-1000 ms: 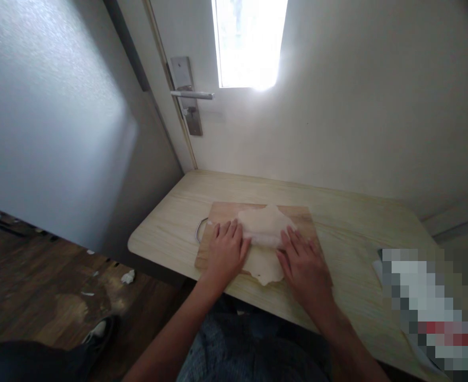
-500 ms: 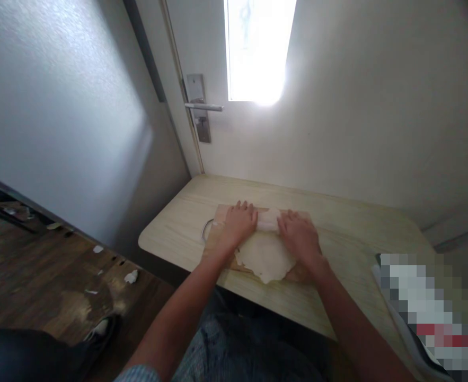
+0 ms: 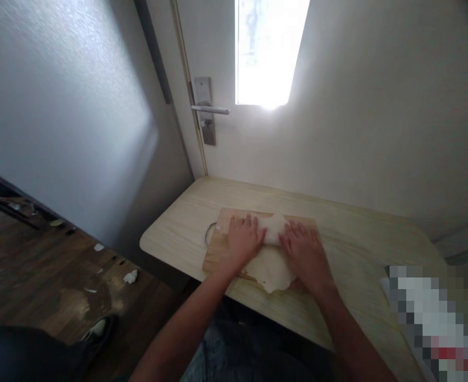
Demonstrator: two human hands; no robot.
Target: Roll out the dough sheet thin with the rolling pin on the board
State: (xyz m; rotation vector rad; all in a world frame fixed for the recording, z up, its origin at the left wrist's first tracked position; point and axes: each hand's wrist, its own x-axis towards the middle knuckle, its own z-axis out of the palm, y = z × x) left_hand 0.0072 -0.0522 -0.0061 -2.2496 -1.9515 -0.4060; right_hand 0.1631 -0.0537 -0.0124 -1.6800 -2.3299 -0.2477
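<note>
So the board (image 3: 215, 254) is the center of everything here. It lies flat on a pale table (image 3: 361, 249), with a metal loop (image 3: 206, 233) sticking out of its left end. On the board there's a thin sheet of dough (image 3: 271, 270), pretty ragged around the outline, with a tip poking past the board's near edge. A pale pin (image 3: 271, 236) lies crosswise over the dough, toward the board's far side.

Both hands are on that pin, apart from each other: left hand (image 3: 246, 239) over the end nearer the board's loop, right hand (image 3: 303, 246) over the other end. Fingers look stretched out forward rather than wrapped around it (palms are hidden, so I can't say how hard they press).

Beyond the board is a white door with a metal handle (image 3: 213, 110) and a really bright window (image 3: 271, 53). Off right of the board, some pixelated thing (image 3: 436, 318). Down left of it, a floor scrap (image 3: 131, 277) and a shoe (image 3: 98, 329).
</note>
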